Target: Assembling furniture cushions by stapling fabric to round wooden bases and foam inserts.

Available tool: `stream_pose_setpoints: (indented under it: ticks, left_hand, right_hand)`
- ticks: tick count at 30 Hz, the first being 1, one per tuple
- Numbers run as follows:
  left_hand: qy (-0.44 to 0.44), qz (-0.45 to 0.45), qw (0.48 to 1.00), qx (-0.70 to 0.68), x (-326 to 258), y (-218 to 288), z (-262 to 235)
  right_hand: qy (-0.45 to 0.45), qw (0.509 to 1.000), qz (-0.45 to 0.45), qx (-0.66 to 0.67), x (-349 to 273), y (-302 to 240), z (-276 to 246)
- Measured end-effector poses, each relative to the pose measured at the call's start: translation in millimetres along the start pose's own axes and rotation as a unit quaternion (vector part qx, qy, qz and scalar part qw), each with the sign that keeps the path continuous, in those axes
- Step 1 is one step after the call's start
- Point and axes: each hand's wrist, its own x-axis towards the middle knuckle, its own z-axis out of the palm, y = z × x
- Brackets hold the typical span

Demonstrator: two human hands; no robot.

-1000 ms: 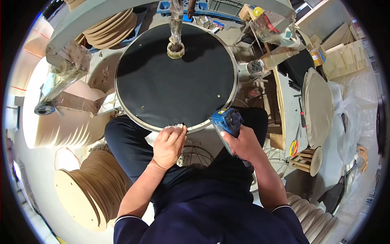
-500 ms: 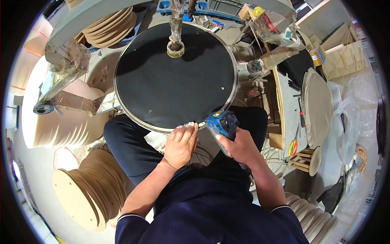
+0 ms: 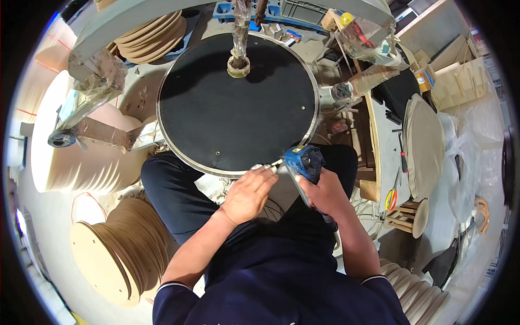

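Fingers (image 3: pixel 265 172) touch round black metal-rimmed disc (image 3: pixel 236 103).

Bright, even overhead light, soft shadows, sharp centre; fisheye bending and dark vignette at the rim.

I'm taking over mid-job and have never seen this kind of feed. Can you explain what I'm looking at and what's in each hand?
There is no machine: a head-worn fisheye camera looks down at a person's two bare hands, so straight edges bend. Ahead is a round black disc with a metal rim, a spindle rising at its far side. The left hand rests at the disc's near edge. The right hand grips a blue power tool pointed at that edge. Stacks of wooden discs lie around.
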Motion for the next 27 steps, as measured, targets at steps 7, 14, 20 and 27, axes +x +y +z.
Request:
stream_pose_setpoints:
  ticks: [7,14,20,27]
  left_hand:
    - [0.047,-0.081,0.987,0.130,-27,-33,-44]
    - [0.040,-0.029,0.988,0.148,-38,-28,-33]
    - [0.035,-0.025,0.992,0.119,-33,-23,-25]
    - [0.034,-0.015,0.996,0.082,-30,-19,-18]
  right_hand:
    - [0.027,1.000,-0.014,0.003,7,8,-12]
    - [0.030,0.999,-0.037,-0.003,8,8,-16]
    - [0.016,0.999,-0.028,0.001,4,9,-11]
    - [-0.002,1.000,-0.020,0.014,-2,5,-8]
